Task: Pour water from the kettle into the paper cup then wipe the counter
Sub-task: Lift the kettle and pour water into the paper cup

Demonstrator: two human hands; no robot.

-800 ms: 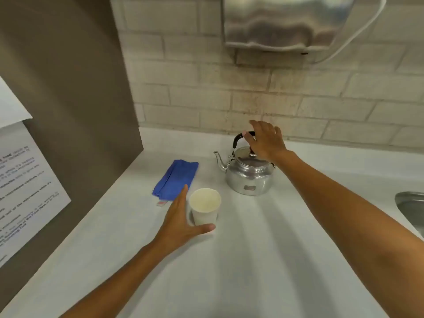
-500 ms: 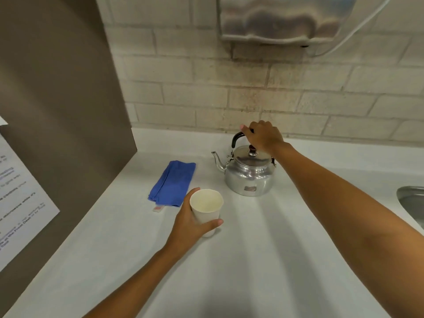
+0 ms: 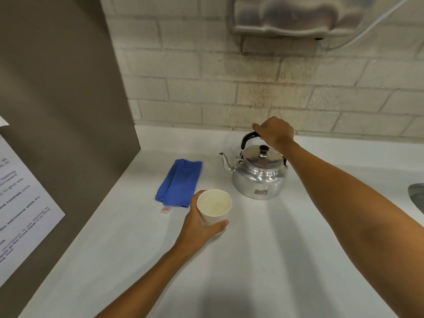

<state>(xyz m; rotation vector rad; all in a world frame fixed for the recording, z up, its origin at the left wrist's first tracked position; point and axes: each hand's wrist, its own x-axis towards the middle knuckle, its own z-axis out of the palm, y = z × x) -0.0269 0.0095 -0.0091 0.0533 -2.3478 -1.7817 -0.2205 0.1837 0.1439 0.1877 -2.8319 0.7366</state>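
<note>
A shiny metal kettle (image 3: 259, 175) stands on the white counter (image 3: 263, 260) near the back wall, its spout pointing left. My right hand (image 3: 274, 133) is closed over its black handle. In front of it, a white paper cup (image 3: 214, 206) looks empty and is tilted slightly; my left hand (image 3: 199, 228) is wrapped around its side. A folded blue cloth (image 3: 179, 182) lies flat on the counter to the left of the cup and kettle.
A brown partition (image 3: 64, 111) with a printed paper notice (image 3: 20, 203) walls off the left side. A brick wall (image 3: 229, 88) backs the counter, with a metal dispenser (image 3: 298, 17) mounted above the kettle. A sink edge (image 3: 416, 198) shows at far right.
My left hand went from open beside the cup to closed around it. My right hand settled from above the kettle lid onto the handle and gripped it.
</note>
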